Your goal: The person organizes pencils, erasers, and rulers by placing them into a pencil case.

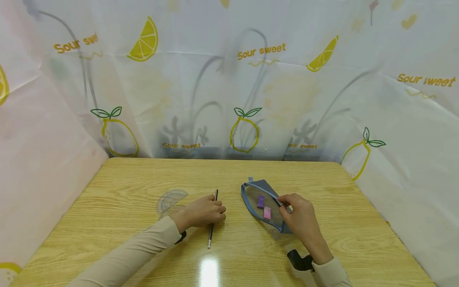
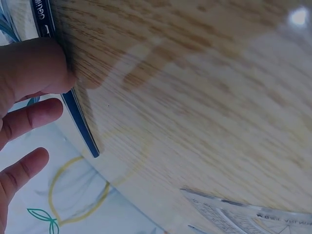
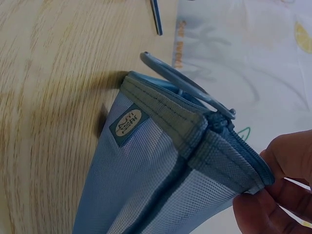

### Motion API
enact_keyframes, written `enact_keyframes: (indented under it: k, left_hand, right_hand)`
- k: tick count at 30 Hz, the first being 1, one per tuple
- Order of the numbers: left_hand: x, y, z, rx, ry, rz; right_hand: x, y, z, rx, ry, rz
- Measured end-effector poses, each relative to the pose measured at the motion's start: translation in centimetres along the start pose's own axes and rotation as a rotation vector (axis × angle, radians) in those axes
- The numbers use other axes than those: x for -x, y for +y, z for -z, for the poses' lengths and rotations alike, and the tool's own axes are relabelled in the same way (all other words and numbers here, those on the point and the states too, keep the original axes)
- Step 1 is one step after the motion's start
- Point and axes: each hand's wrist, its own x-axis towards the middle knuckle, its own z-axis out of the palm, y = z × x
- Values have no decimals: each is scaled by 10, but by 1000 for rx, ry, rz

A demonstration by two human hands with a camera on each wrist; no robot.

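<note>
My left hand [image 1: 202, 211] pinches a dark pencil [image 1: 210, 233] with a white end near the middle of the table. In the left wrist view, one digit covers part of the pencil [image 2: 83, 122] while two other fingers [image 2: 36, 114] stand apart from it. To the right, my right hand [image 1: 301, 215] pinches the rim of a blue mesh zip pouch [image 1: 251, 207], holding its mouth apart. A purple block [image 1: 260, 201] and a pink block [image 1: 267, 213] lie in the pouch. The right wrist view shows the pouch's ring [image 3: 185, 83] and label [image 3: 127, 124].
Clear protractors [image 1: 171, 199] lie left of my left hand, partly hidden by it. The wooden table [image 1: 136, 171] meets a white sheet [image 1: 201, 87] printed with lemons at its back and sides.
</note>
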Motion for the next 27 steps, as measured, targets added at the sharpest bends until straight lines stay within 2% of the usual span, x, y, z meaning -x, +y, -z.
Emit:
enact_keyframes:
  k: [12, 27]
  left_hand:
    - [-2, 0, 0, -5, -12, 1]
    - [1, -3, 4, -12, 11, 1]
  right_hand:
    - [0, 1, 0, -12, 2, -5]
    - [0, 1, -1, -2, 4, -5]
